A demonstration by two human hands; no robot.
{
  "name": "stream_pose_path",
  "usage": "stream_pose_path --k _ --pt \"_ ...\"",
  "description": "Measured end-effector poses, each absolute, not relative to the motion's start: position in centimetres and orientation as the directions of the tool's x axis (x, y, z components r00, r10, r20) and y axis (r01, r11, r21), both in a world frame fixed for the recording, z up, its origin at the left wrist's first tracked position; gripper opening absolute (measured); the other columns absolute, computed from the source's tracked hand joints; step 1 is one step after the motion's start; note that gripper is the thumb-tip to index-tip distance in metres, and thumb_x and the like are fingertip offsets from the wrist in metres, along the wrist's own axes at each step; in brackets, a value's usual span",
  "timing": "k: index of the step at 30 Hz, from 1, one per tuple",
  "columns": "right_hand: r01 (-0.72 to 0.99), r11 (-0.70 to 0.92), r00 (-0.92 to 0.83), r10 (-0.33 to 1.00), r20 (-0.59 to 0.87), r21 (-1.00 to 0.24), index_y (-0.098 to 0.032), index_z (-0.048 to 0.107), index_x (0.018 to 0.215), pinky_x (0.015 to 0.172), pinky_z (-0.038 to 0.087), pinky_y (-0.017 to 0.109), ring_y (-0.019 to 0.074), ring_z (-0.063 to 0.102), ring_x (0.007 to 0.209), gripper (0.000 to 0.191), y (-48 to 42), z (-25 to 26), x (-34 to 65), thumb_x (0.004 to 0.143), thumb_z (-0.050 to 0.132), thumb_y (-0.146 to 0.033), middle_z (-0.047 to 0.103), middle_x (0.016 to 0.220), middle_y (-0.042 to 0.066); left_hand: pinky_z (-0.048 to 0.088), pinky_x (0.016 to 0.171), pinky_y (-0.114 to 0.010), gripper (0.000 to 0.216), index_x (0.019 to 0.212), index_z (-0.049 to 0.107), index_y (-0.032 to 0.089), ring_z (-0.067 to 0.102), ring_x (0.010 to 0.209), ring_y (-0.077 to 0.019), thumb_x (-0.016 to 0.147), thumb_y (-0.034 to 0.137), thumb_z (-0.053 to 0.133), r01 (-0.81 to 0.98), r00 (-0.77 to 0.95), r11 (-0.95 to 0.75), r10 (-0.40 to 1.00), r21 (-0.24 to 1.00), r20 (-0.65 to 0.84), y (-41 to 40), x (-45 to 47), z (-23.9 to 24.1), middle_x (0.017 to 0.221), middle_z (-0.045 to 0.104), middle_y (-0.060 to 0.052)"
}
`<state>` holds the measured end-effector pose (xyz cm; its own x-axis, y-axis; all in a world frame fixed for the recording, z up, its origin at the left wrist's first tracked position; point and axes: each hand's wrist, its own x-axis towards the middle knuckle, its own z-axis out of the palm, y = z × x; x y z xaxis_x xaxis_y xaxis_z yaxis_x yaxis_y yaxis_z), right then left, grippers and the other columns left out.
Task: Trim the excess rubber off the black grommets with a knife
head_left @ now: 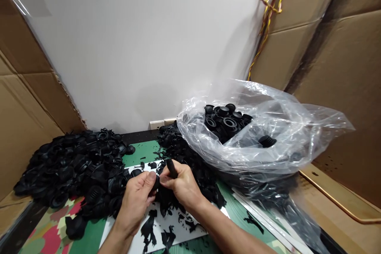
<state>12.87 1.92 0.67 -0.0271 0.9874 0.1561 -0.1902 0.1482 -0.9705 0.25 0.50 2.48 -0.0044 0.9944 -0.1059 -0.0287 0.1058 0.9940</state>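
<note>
Between the thumb and fingers of my left hand (133, 198) is a small black ribbed rubber part (156, 183), mostly covered by the fingers. My right hand (185, 186) is closed around a black tool handle (172, 168) that sticks up above the fist; its working end is hidden. Both hands meet closely over a white board (178, 239) strewn with black rubber scraps (149, 228). To the left of my left hand lies a heap of black rubber parts (80, 162), some ribbed and some with thin flaps.
A clear plastic bag (202, 149) at the right holds finished-looking round rubber parts (229, 121). Black trimmings (175, 137) pile up beside it. Cardboard walls (29, 99) flank the green work surface (143, 151). Twisted yellow wires (269, 12) hang at the back right.
</note>
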Motion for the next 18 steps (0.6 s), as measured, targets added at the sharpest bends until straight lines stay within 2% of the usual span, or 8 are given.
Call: stream_pose_path --k 3,5,9,11,14,18 --pt "-0.278 -0.012 -0.082 0.997 0.012 -0.961 -0.018 0.053 0.048 0.056 0.032 0.025 0.0121 0.039 0.055 0.016 2.0 0.5 12.7 0.053 0.067 -0.024 0.046 0.053 -0.004 0.016 0.038 -0.018 0.058 0.05 0.05 0.015 0.023 0.043 -0.0043 0.052 0.07 0.07 0.052 0.106 0.144 0.983 0.988 -0.149 0.6 -0.1 3.0 0.046 0.032 0.008" --pt "-0.298 -0.062 -0.108 0.994 -0.031 -0.953 -0.017 0.053 0.048 0.055 0.031 0.025 0.0111 0.037 0.053 0.018 1.9 0.5 12.5 0.051 0.068 -0.026 0.045 0.05 -0.005 0.015 0.038 -0.018 0.059 0.053 0.05 0.016 0.023 0.043 -0.0046 0.054 0.071 0.068 0.1 0.159 0.178 0.968 0.979 -0.193 0.5 -0.3 3.5 0.047 0.032 0.009" --pt "-0.249 0.016 -0.128 0.991 0.049 -0.968 -0.017 0.054 0.047 0.056 0.033 0.025 0.0118 0.04 0.055 0.012 1.6 0.6 12.7 0.051 0.065 -0.019 0.047 0.053 -0.004 0.011 0.036 -0.019 0.057 0.053 0.048 0.017 0.021 0.04 -0.004 0.06 0.07 0.066 0.15 0.25 0.185 0.943 0.971 -0.218 -0.2 -1.5 4.3 0.046 0.033 0.008" --pt "-0.195 0.075 -0.078 0.993 0.092 -0.978 -0.018 0.053 0.047 0.057 0.034 0.026 0.0126 0.042 0.056 0.011 2.0 0.5 13.5 0.052 0.062 -0.018 0.049 0.054 -0.004 0.01 0.035 -0.02 0.056 0.05 0.045 0.018 0.02 0.036 -0.0031 0.065 0.068 0.063 0.165 0.327 0.188 0.916 0.968 -0.234 -1.0 -2.5 4.7 0.043 0.034 0.008" --pt "-0.107 0.127 0.165 0.98 0.108 -0.986 -0.02 0.048 0.049 0.055 0.034 0.027 0.0129 0.04 0.052 0.016 2.9 0.4 15.0 0.059 0.059 -0.024 0.045 0.05 -0.005 0.012 0.032 -0.021 0.053 0.048 0.046 0.017 0.023 0.03 -0.0029 0.067 0.063 0.067 0.158 0.52 0.307 0.782 0.938 -0.343 -2.4 -3.9 4.9 0.039 0.032 0.008" --pt "-0.02 0.207 0.21 0.957 0.198 -0.978 -0.021 0.045 0.052 0.057 0.035 0.027 0.0143 0.041 0.057 0.02 3.3 0.5 15.2 0.067 0.058 -0.027 0.044 0.056 -0.004 0.014 0.035 -0.018 0.046 0.056 0.053 0.014 0.03 0.032 -0.0007 0.06 0.053 0.078 -0.169 0.259 0.355 0.916 0.919 -0.306 -2.5 -3.6 5.0 0.05 0.05 0.003"
